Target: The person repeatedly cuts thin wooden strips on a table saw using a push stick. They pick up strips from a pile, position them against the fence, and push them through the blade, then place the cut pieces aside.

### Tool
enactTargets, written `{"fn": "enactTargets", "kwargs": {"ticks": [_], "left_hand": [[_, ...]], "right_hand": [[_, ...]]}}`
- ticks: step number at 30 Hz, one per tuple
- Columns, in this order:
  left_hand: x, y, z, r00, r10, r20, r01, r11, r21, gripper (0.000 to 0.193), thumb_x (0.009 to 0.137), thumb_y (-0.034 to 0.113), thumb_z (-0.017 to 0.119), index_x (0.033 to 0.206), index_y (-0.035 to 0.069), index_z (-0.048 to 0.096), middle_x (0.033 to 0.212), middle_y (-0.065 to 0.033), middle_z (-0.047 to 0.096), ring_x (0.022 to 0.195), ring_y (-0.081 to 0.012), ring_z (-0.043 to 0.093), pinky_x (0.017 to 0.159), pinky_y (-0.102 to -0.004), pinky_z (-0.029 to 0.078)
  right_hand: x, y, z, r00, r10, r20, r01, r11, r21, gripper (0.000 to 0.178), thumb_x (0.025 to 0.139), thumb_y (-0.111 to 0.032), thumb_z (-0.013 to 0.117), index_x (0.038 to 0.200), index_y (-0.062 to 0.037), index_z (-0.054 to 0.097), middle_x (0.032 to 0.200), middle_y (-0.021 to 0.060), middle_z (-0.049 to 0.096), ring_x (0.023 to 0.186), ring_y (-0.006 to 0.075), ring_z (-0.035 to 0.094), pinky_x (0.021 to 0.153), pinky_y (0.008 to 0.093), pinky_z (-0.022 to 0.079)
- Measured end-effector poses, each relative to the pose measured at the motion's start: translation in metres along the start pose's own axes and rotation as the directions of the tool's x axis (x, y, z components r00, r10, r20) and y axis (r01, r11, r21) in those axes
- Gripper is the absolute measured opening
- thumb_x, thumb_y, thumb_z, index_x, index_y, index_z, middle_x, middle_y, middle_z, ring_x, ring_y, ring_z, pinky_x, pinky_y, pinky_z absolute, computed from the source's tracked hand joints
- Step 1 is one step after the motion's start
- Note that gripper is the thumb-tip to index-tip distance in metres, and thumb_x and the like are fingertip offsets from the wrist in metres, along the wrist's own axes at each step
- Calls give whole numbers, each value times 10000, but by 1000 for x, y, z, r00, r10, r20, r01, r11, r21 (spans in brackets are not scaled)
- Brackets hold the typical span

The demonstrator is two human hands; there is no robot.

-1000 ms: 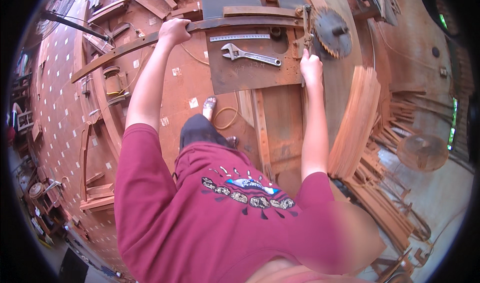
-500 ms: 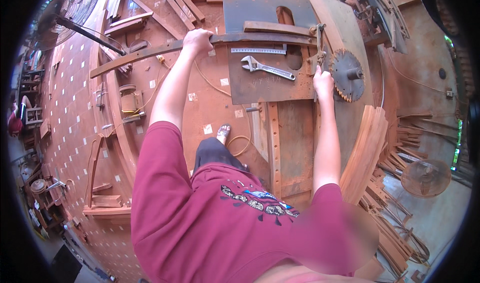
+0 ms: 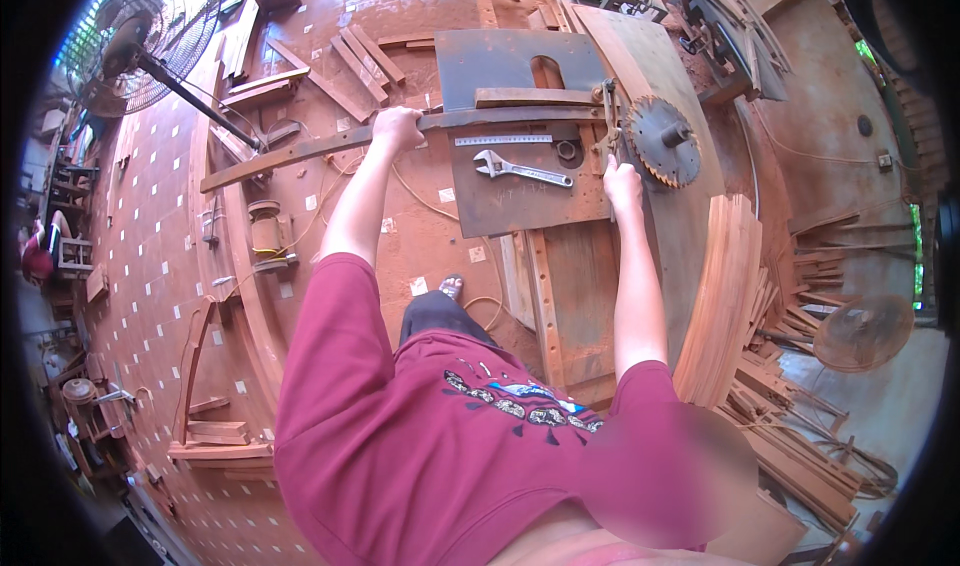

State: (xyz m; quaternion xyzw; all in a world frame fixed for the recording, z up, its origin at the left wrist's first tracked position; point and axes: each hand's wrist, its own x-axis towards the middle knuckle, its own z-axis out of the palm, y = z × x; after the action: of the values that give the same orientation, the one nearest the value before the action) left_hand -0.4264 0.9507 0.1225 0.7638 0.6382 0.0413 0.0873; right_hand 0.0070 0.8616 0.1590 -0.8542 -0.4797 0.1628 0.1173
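A long dark bar (image 3: pixel 500 118) with small holes lies across the bench (image 3: pixel 500 209).
The fingers of the left hand (image 3: pixel 398 129) wrap its middle; those of the right hand (image 3: pixel 623 183) close round a metal fitting (image 3: pixel 609 116) at its right end. A white ruler (image 3: pixel 503 140) shows graduations too small to read; an adjustable wrench (image 3: pixel 525 173) lies near. A toothed saw blade (image 3: pixel 655 144) stands right, reddish floor (image 3: pixel 150 241) left.

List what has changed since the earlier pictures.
The view has shifted, so the grey metal plate and round toothed saw blade sit lower in it than a second ago. No object itself clearly moved; nothing was taken up or let go. The left hand still grips the long dark-brown bar, the right hand the rusty metal fitting beside the blade. The silver adjustable wrench and white ruler stay put on the plate.
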Motion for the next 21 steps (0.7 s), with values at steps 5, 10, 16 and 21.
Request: {"fn": "enactTargets", "kwargs": {"ticks": [5,10,16,21], "left_hand": [[-56,16,6,1000,-10,22,10,1000,-11,283,699,228,644,955,179,756,957,-117,734,945,-305,697,841,-411,556],[-118,47,7,1000,26,4,-26,999,-21,250,700,239,650,914,163,754,923,-131,732,900,-312,706,800,-421,565],[-188,66,26,998,59,-24,-60,998,-33,234,698,270,668,885,154,748,862,-139,729,846,-325,710,760,-436,572],[-238,84,37,996,58,-61,-59,998,-27,222,701,277,670,866,147,743,831,-155,721,816,-332,709,734,-439,571]], "right_hand": [[-47,35,-9,1000,-25,-6,25,1000,3,600,996,-493,456,1032,58,691,1066,339,659,1054,476,636,926,531,504],[-97,83,-19,1000,2,4,-2,1000,-1,591,998,-487,451,1057,52,684,1082,328,661,1060,469,639,925,528,506],[-150,133,-32,997,22,75,-20,999,-27,574,1004,-493,445,1105,25,672,1121,324,646,1100,474,615,945,538,493],[-188,168,-44,995,20,96,-13,997,-73,571,1005,-479,457,1083,45,673,1103,338,643,1088,485,613,950,536,491]]}}
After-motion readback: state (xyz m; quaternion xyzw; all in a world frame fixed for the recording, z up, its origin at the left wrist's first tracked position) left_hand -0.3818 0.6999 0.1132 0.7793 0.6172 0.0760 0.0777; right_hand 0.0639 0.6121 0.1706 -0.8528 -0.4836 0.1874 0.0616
